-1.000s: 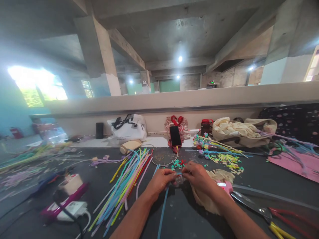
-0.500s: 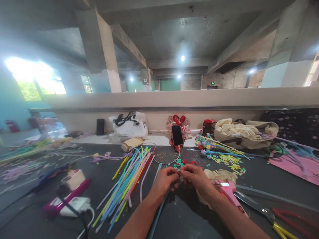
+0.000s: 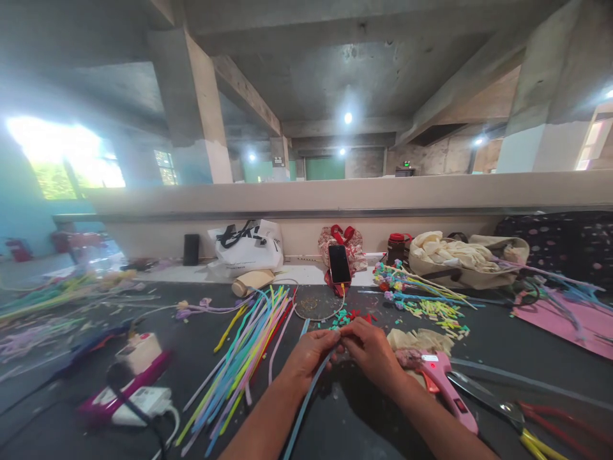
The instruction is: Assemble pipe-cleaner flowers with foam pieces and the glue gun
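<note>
My left hand (image 3: 313, 358) is closed on a blue-grey stem (image 3: 306, 406), which runs from the fingers down toward the bottom edge. My right hand (image 3: 368, 348) is pinched against the left fingertips at the stem's upper end; anything small between those fingers is hidden. Just beyond the hands lie small teal pieces (image 3: 341, 317) and red pieces (image 3: 360, 317). To their left is a fanned bundle of coloured stems (image 3: 249, 364). A pink glue gun (image 3: 447, 386) rests beside my right forearm.
Scissors (image 3: 493, 399) with red and yellow handles lie at the right. A power strip (image 3: 124, 390) with plugs is at the left. Behind stand a phone (image 3: 340, 264), a white bag (image 3: 249, 249) and a cloth-filled basket (image 3: 469, 268). Yellow pieces (image 3: 440, 311) lie right of centre.
The hands have moved slightly left and down and stay together. The blue-grey stem now curves up across the left palm. The view has shifted slightly.
</note>
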The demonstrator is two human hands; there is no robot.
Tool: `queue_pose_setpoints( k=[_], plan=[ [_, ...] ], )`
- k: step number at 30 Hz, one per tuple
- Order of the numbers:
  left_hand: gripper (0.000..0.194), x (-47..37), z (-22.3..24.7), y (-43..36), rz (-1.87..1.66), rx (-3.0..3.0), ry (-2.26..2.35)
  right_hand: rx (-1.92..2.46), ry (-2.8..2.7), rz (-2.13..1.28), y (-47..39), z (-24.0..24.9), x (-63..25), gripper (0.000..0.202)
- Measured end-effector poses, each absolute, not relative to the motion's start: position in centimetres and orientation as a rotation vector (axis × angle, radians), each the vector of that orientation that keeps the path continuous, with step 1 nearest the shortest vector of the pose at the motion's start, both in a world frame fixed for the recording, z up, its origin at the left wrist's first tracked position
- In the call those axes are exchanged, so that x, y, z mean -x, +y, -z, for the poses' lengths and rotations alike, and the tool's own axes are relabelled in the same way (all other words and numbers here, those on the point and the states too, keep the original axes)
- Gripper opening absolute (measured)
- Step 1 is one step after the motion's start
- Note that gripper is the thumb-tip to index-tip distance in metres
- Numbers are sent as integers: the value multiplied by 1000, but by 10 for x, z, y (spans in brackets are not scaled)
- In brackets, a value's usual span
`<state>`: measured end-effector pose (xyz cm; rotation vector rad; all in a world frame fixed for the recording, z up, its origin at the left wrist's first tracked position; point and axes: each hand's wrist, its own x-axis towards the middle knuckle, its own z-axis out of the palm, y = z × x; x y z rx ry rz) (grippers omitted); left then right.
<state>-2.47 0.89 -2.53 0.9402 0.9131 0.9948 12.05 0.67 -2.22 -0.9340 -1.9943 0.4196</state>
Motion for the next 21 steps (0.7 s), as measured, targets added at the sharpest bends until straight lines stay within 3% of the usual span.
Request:
queue_pose_setpoints(
  k=[6, 15, 18, 21],
  plan=[
    [37, 21, 33, 11, -936, -1078, 1137, 1181, -2080, -471, 11, 28, -118, 16],
    [34, 36, 32, 25, -1116, -984, 1221, 1166, -2286, -477, 46, 8, -97, 25],
    [31, 38, 31, 25, -1146, -918, 1276, 1151, -2356, -544, 65, 3, -93, 19],
    [28, 35, 33, 26, -1204, -839, 1255, 1408, -2265, -639, 106, -11, -97, 9]
  ],
)
